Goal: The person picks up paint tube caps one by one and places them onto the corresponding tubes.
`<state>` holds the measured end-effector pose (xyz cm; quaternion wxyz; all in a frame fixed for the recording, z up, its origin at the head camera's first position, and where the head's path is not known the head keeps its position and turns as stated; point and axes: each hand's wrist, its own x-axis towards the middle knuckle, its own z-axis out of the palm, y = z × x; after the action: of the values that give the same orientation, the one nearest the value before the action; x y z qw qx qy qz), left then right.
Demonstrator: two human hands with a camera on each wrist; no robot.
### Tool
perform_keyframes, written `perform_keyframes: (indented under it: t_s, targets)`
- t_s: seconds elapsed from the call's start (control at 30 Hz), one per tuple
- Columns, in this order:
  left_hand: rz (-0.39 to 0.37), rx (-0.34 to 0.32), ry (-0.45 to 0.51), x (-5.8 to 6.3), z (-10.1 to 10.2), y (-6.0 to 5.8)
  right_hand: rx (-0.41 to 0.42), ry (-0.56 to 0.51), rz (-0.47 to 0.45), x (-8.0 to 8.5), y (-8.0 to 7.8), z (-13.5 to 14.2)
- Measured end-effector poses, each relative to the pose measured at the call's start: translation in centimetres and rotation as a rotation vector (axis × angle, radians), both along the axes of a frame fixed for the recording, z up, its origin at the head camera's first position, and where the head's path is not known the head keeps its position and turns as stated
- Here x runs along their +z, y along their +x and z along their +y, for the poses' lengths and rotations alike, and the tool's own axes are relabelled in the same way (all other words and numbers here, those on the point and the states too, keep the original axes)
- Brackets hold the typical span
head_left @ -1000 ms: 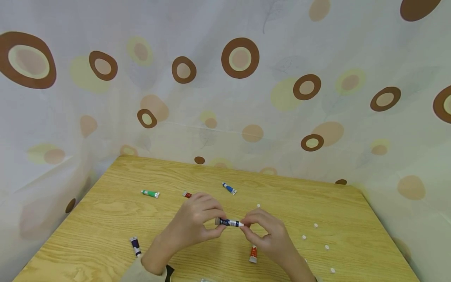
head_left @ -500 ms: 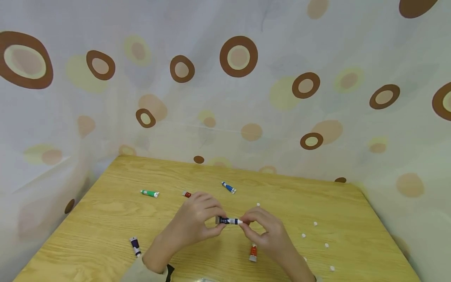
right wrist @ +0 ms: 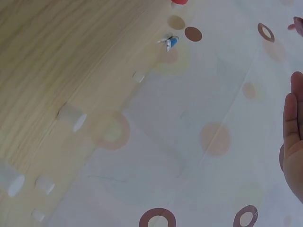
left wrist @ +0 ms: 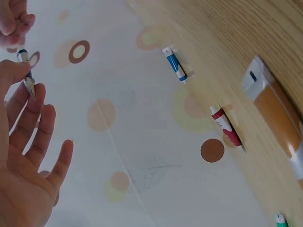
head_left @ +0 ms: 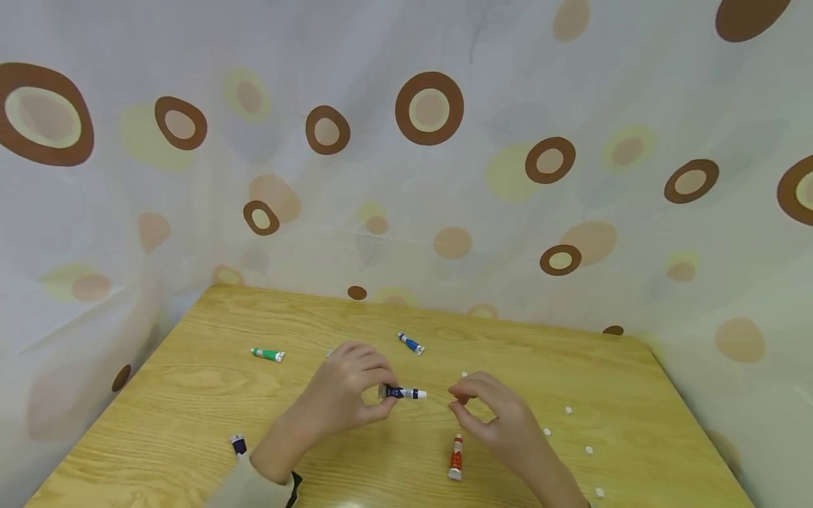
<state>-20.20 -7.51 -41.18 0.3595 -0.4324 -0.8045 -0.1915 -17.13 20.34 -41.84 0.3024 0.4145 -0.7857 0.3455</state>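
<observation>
My left hand (head_left: 346, 388) pinches a dark blue paint tube (head_left: 406, 393) between thumb and fingers, above the table. The tube's white end points right, toward my right hand (head_left: 495, 416). That hand stands a little apart from the tube, thumb and index finger bent with a small gap between them and no object showing there. In the left wrist view, the held tube (left wrist: 23, 57) sticks out past the thumb, and the other fingers are spread. Below the right hand lies an orange-red paint tube (head_left: 456, 457). Only part of my right hand (right wrist: 294, 127) shows in the right wrist view.
On the wooden table (head_left: 190, 395) lie a green tube (head_left: 267, 354), a blue tube (head_left: 411, 343) and a purple tube (head_left: 238, 444), partly covered by the left sleeve. A red tube (left wrist: 226, 126) and an ochre packet (left wrist: 277, 118) show beside them. Several small white caps (head_left: 568, 409) are scattered at right.
My right fingers have come off the white end of the dark blue tube and moved right. The left hand has shifted slightly left with the tube.
</observation>
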Motion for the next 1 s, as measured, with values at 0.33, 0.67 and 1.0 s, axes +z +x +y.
perform_keyframes:
  t_s: [0.33,0.67,1.0]
  targets:
    - [-0.039,0.027,-0.055,0.6,-1.1,-1.0,-0.004,0.083,0.027,0.7,-1.0,2.2]
    - [-0.043,0.041,-0.095,0.4,-1.4,-2.4,-0.063,0.162,-0.026,1.1,-1.2,4.8]
    - [-0.105,0.054,-0.160,0.2,-1.4,-3.8,-0.100,0.187,-0.057,0.6,-1.0,7.1]
